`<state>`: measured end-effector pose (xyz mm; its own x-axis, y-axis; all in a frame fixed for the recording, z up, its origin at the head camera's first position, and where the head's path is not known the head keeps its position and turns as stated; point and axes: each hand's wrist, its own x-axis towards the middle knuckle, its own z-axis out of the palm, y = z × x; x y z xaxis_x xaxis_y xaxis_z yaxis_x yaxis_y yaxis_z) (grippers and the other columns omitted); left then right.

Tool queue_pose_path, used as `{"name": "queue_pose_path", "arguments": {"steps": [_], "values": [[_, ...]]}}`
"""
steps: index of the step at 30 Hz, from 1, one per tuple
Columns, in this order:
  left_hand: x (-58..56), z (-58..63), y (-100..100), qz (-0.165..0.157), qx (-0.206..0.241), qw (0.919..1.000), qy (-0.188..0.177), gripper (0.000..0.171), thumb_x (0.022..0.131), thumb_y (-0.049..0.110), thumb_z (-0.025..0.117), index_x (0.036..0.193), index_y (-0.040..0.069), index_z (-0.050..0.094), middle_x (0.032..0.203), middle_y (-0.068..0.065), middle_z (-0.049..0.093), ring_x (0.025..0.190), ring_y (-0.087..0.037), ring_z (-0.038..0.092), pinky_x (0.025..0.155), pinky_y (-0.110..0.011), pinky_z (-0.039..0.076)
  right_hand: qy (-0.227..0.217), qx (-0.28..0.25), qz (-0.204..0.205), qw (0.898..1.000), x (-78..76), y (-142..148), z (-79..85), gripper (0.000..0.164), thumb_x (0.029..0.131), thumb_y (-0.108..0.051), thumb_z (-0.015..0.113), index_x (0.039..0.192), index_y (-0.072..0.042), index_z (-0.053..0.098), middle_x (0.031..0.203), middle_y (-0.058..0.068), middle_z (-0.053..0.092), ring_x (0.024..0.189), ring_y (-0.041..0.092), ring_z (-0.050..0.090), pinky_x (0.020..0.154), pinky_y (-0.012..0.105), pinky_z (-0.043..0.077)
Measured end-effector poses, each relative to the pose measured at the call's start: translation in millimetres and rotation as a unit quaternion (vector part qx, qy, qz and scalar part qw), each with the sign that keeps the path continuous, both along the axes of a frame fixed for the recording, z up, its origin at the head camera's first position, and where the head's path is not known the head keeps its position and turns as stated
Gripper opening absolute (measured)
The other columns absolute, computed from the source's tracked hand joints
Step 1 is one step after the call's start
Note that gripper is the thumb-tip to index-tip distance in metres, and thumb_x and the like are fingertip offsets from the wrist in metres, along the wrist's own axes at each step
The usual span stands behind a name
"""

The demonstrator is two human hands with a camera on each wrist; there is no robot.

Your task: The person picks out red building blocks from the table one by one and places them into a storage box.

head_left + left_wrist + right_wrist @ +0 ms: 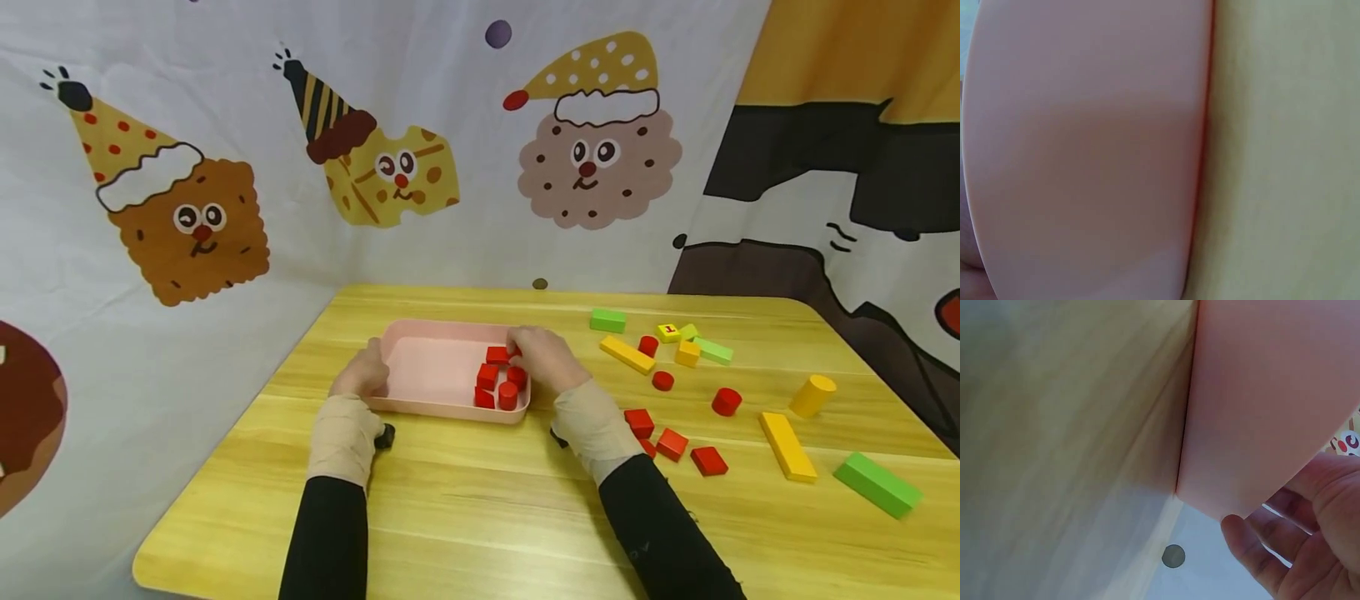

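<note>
A shallow pink tray point(427, 408) lies on the wooden table, with several red blocks point(487, 377) gathered at its right end, some cube-like and some round. My left hand point(362, 371) grips the tray's left end, fingers over the rim; in the left wrist view the pink wall point(1091, 150) fills much of the picture. At the far right corner, my right hand point(546, 357) reaches over the rim and pinches a small red block point(515, 352), mostly hidden by the fingers. The right wrist view shows its outer fingers point(1254, 550) loosely bent beside the tray corner.
Right of the tray lie more red blocks point(672, 444), yellow bars point(787, 447), a yellow cylinder point(813, 396) and green blocks point(877, 485). A small group with a yellow lettered cube point(668, 333) sits farther back. A printed curtain point(480, 250) hangs behind the table.
</note>
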<state>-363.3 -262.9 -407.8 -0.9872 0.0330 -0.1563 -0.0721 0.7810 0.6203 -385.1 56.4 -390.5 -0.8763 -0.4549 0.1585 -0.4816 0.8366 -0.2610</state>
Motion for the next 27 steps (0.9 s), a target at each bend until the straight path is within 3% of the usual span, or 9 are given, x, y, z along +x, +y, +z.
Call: {"name": "queue_pose_path", "arguments": {"steps": [8,13,19,27], "values": [[-1.4,1.6,4.2,-0.005,0.011,0.9999,-0.006,0.067,0.089,-0.012,0.043,0.152,-0.011,0.02,0.133,-0.036,0.05,0.115,-0.043,0.052,0.102,-0.049,0.043,-0.013,0.006,0.0,1.0,-3.8,3.1,0.0,0.009,0.096,-0.008,0.075,0.093,-0.009,0.067,0.092,0.004,0.068,0.085,0.024,0.061,0.082,0.04,0.054],[-1.0,1.8,4.4,-0.01,0.002,0.9999,-0.002,0.061,0.092,-0.01,0.043,0.15,-0.012,0.023,0.121,-0.034,0.056,0.107,-0.042,0.057,0.097,-0.048,0.046,-0.033,0.008,-0.005,0.999,-2.4,2.7,-0.4,0.002,0.099,-0.004,0.071,0.098,-0.006,0.073,0.097,0.006,0.071,0.089,0.025,0.064,0.086,0.04,0.055],[-0.5,1.9,2.7,-0.012,-0.008,0.9999,0.001,0.056,0.093,-0.009,0.041,0.147,-0.013,0.025,0.101,-0.027,0.06,0.095,-0.039,0.06,0.092,-0.047,0.048,-0.032,0.002,-0.003,0.999,-0.1,-0.2,1.3,0.015,0.099,0.002,0.066,0.105,-0.001,0.079,0.104,0.012,0.075,0.093,0.027,0.069,0.09,0.041,0.057],[1.3,3.4,-1.1,-0.009,-0.005,0.9999,-0.006,0.055,0.094,-0.008,0.042,0.147,-0.012,0.025,0.101,-0.027,0.06,0.094,-0.039,0.06,0.089,-0.046,0.048,-0.03,0.024,0.013,0.999,3.7,0.2,6.2,0.017,0.102,0.0,0.063,0.11,-0.004,0.077,0.11,0.011,0.074,0.099,0.026,0.068,0.094,0.041,0.056]]}}
